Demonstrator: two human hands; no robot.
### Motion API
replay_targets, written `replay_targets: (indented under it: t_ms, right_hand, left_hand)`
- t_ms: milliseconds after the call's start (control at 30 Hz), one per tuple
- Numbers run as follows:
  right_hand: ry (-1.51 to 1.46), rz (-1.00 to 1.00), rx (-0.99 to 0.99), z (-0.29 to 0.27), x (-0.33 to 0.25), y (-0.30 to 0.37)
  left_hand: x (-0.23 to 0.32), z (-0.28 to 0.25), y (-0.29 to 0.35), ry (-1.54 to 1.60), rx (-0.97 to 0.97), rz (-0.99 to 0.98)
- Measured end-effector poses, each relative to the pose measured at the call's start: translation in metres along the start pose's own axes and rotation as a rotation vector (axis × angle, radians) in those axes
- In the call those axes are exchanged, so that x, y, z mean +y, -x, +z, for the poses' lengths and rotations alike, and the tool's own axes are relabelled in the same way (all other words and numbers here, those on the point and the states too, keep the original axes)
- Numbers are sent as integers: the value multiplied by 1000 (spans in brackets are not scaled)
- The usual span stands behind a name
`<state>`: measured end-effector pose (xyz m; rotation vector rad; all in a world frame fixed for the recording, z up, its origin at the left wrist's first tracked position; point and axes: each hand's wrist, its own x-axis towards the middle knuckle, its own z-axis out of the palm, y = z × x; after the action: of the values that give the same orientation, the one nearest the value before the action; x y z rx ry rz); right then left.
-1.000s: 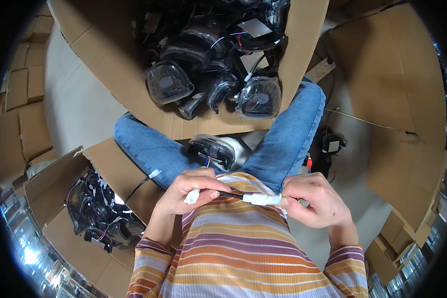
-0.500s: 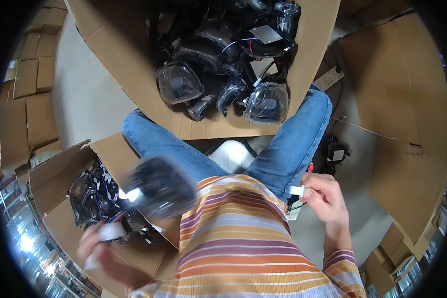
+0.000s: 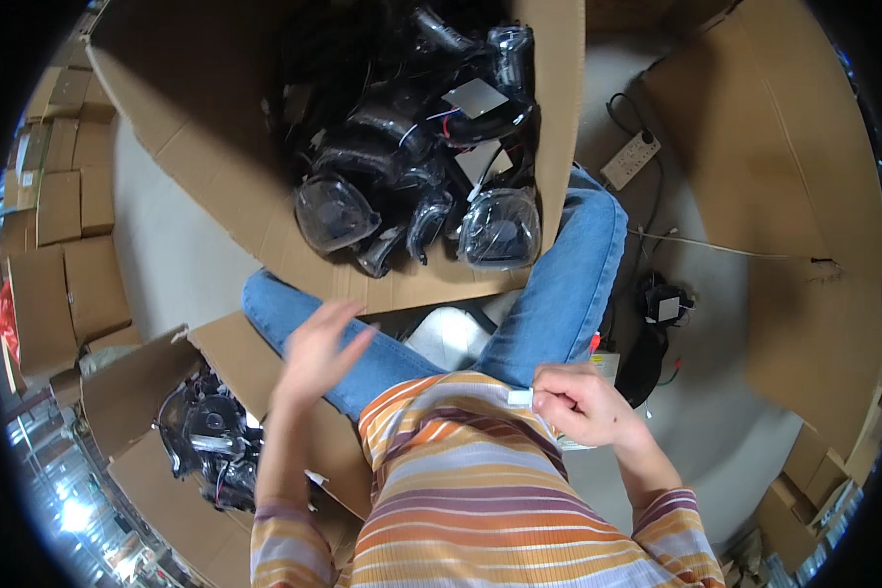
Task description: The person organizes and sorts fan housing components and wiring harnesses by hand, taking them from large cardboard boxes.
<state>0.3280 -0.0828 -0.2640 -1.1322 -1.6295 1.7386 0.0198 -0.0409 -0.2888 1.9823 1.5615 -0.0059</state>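
My right hand (image 3: 580, 404) is in front of the striped shirt with its fingers pinched round a small white strip (image 3: 519, 398). Over my left thigh, my left hand (image 3: 319, 355) has its thumb and fingers apart and holds nothing; it is slightly blurred. Ahead stands a large cardboard box (image 3: 363, 291) full of black parts in clear plastic wrap. Two wrapped rounded parts, one at left (image 3: 333, 213) and one at right (image 3: 500, 227), lie by its near edge. A smaller carton (image 3: 157, 490) at my left holds black parts with wires, a round-faced black part (image 3: 216, 419) on top.
A white power strip (image 3: 632, 159) lies on the floor at right, with a thin pale cord (image 3: 715, 247) below it. A black wired part (image 3: 663, 306) sits nearby. Tall cardboard (image 3: 804, 196) rises on the right; stacked cartons (image 3: 64, 206) line the left.
The blurred black part from my left side now rests in the smaller carton. My left hand has moved up and right, over my thigh. My right hand has shifted left with the white strip.
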Motion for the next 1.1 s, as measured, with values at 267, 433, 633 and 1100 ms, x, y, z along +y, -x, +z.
replay_targets:
  t_ms: [267, 433, 633, 1100]
  right_hand:
    - [-54, 82, 75, -8, 17, 9]
    - [-58, 132, 97, -17, 24, 1]
    - [-68, 133, 100, -19, 26, -9]
    - [-32, 120, 44, -20, 13, -1]
  left_hand:
    - [44, 142, -180, 276, 210, -118]
    - [84, 138, -124, 615, 156, 469]
    - [49, 173, -149, 962, 58, -320]
    - [66, 126, -143, 336, 63, 320]
